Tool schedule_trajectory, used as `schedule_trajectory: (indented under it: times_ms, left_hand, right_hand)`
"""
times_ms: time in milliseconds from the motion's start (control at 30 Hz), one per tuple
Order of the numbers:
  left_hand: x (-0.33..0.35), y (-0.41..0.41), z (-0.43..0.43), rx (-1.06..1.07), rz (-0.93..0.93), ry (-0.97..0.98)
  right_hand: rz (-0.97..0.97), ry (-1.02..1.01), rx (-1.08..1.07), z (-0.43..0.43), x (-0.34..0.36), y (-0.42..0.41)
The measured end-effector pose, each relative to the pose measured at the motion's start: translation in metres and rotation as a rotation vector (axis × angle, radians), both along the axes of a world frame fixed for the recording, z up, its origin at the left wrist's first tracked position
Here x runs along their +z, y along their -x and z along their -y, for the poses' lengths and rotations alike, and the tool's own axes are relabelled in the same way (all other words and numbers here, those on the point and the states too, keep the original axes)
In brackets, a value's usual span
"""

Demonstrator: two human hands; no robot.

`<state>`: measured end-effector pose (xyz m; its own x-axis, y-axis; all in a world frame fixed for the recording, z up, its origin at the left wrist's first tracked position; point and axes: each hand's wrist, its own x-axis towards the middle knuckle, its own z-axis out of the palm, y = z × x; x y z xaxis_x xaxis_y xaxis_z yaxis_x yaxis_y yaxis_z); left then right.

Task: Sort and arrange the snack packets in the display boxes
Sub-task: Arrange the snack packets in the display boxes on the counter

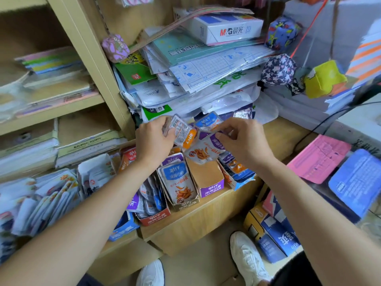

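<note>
Nearest, display boxes (pixel 181 204) line the desk (pixel 206 215). The purple-fronted box (pixel 210 189) looks empty, likely awaiting its flavour. At twelve o'clock above it, the left hand (pixel 153 140) curls its fingers round a sheaf topped by an orange packet (pixel 186 138). At three o'clock from it, the right hand (pixel 247 141) pinches a purple packet (pixel 206 150), seemingly sorting it out. A stationery pile (pixel 206 69) is stacked behind.

Purple-fronted display box (pixel 212 189), orange-ended packet (pixel 188 139)
</note>
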<state>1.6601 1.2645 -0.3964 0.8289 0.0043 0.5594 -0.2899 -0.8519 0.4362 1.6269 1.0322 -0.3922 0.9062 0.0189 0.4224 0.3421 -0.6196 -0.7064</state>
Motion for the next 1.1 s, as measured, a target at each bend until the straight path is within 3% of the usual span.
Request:
schedule_trajectory:
  times_ms: [200, 333, 433, 533, 633, 833, 1000, 1100]
  left_hand:
    - [-0.003, 0.010, -0.015, -0.020, 0.017, 0.070]
    - [-0.004, 0.025, -0.027, -0.018, 0.041, 0.170]
    - [-0.003, 0.038, -0.033, 0.017, 0.076, 0.251]
    - [-0.010, 0.052, -0.036, 0.051, 0.067, 0.323]
    - [-0.019, 0.056, -0.037, 0.060, 0.060, 0.363]
    - [-0.015, 0.061, -0.029, -0.071, 0.063, 0.411]
    - [-0.018, 0.057, -0.021, -0.102, 0.037, 0.442]
    - [-0.018, 0.059, -0.013, -0.135, 0.020, 0.460]
  right_hand:
    - [-0.018, 0.366, -0.013, -0.017, -0.023, -0.023]
    - [-0.030, 0.414, -0.029, -0.025, -0.024, -0.027]
    - [-0.120, 0.279, 0.053, -0.038, -0.026, -0.024]
    - [-0.256, -0.056, 0.150, -0.036, -0.022, -0.020]
    - [-0.242, -0.210, 0.126, -0.019, -0.017, -0.021]
    - [-0.151, 0.044, -0.067, 0.024, -0.010, -0.016]
    - [-0.471, 0.362, 0.164, 0.066, -0.011, 0.002]
    - [-0.398, 0.398, 0.142, 0.063, -0.024, -0.001]
